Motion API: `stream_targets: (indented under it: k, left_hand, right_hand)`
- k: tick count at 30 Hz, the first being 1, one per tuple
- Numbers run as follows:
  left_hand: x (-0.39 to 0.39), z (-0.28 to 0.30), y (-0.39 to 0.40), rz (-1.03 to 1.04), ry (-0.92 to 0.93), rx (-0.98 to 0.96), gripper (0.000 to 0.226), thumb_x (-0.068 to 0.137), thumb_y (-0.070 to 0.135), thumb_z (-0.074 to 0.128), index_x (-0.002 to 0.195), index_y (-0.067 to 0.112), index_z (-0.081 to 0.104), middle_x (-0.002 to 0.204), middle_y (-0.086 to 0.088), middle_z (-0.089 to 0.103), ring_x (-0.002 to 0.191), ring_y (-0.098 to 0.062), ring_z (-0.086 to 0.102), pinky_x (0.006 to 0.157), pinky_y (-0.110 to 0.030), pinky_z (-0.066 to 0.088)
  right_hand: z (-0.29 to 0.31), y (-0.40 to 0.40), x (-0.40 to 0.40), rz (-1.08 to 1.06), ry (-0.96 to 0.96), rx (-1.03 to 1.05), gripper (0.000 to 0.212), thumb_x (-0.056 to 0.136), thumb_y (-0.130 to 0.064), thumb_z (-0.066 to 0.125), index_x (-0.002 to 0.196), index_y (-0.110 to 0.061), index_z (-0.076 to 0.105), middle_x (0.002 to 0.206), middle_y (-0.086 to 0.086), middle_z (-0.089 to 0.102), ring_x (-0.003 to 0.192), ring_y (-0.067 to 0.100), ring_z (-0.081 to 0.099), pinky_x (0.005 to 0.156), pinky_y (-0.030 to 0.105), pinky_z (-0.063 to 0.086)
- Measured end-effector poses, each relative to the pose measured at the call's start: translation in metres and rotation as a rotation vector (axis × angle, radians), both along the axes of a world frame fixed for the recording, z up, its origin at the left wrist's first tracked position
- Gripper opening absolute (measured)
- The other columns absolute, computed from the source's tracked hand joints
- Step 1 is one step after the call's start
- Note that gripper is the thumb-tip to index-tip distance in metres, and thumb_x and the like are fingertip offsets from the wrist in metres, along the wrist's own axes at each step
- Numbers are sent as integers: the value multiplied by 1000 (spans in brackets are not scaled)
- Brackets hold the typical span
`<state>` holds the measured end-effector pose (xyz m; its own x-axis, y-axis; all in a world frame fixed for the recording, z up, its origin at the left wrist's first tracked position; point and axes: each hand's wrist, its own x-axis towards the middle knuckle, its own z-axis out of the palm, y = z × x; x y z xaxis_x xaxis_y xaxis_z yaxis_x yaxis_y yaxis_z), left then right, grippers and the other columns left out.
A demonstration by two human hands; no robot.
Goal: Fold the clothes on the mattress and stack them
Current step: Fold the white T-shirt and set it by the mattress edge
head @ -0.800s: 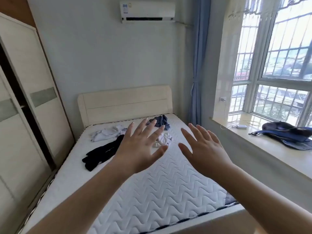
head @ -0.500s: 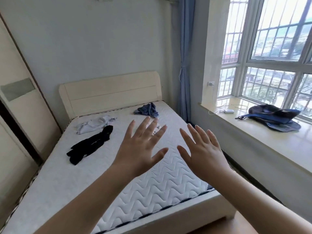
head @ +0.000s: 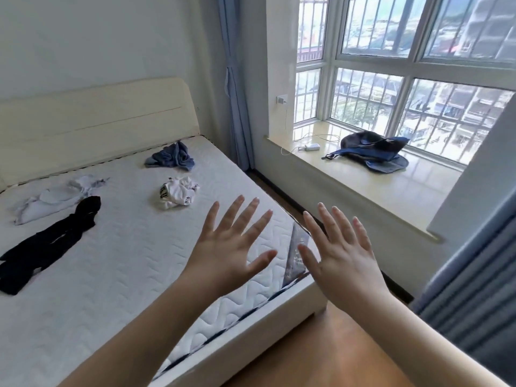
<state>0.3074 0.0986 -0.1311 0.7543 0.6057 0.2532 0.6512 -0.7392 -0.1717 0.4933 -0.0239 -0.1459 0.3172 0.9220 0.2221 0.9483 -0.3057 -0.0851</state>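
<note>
Both hands up, left hand (head: 223,247) and right hand (head: 343,255), fingers spread wide, holding nothing, above the mattress (head: 117,255) where black (head: 50,244), white (head: 177,192) and blue clothes (head: 171,157) lie crumpled.

Head camera, looking forward and down, mattress (head: 117,261) corner close below

Daylight pours in through the window (head: 405,88) on my right, and the room is bright and evenly lit. The glossy sill (head: 363,177) catches a pale sheen, and the view beyond the glass is washed out and hazy. The white mattress (head: 111,261) shows only soft, faint shadows under the crumpled clothes. My left hand (head: 226,247) and right hand (head: 343,255) look slightly soft at the fingertips. Straight lines bow near the edges, and the curtain (head: 474,303) at lower right is blurred.
</note>
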Motion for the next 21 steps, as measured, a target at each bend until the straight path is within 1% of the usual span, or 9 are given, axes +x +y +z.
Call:
stream_targets:
  k: [3, 7, 11, 13, 17, 19, 21]
  left_hand:
    - [32, -21, 26, -45, -6, -68, 70, 88, 77, -2, 148, 46, -20, 158, 12, -27, 142, -11, -34, 111, -45, -29]
    - [67, -39, 46, -126, -31, -150, 71, 87, 76, -5, 151, 45, -13, 162, 13, -16, 145, -9, -26, 116, -45, -19]
    - [111, -58, 70, -218, -9, -208, 70, 90, 73, 3, 151, 44, -10, 163, 11, -7, 148, -11, -17, 119, -48, -9]
    - [131, -67, 81, -244, 5, -229, 69, 90, 72, 4, 150, 43, -11, 163, 10, -5, 149, -12, -15, 119, -47, -9]
    - [172, -83, 102, -271, 37, -244, 68, 90, 72, 2, 151, 44, -10, 163, 10, -6, 148, -11, -18, 118, -45, -15]
    - [195, -90, 111, -284, 53, -257, 69, 90, 71, 4, 152, 43, -5, 163, 9, -5, 148, -11, -18, 119, -46, -13]
    - [219, -98, 122, -285, 60, -267, 69, 91, 71, 4, 153, 43, -3, 163, 9, -4, 148, -12, -17, 119, -48, -11]
  right_hand:
    - [-19, 15, 29, -71, 5, -34, 71, 86, -66, -17, 152, -38, -14, 162, -8, -17, 145, 11, -28, 116, 38, -23]
    - [-37, 26, 60, -159, 8, -77, 64, 87, -65, -15, 144, -39, -25, 162, -10, -18, 143, 8, -30, 115, 36, -24]
    - [-51, 35, 94, -279, 47, -101, 68, 90, -64, -8, 153, -39, -8, 163, -11, -13, 143, 5, -28, 116, 35, -22]
    - [-58, 36, 109, -323, 59, -127, 68, 90, -64, -8, 154, -39, -7, 163, -12, -14, 144, 6, -26, 117, 35, -21]
    - [-70, 42, 143, -380, 78, -157, 68, 91, -64, -6, 154, -39, -5, 163, -12, -12, 146, 6, -23, 117, 35, -20]
    - [-76, 49, 164, -394, 77, -176, 67, 91, -65, -7, 153, -39, -8, 163, -12, -14, 146, 6, -24, 117, 35, -20]
    - [-82, 56, 190, -410, 110, -170, 68, 91, -65, -5, 154, -39, -4, 163, -12, -11, 147, 6, -21, 118, 34, -17]
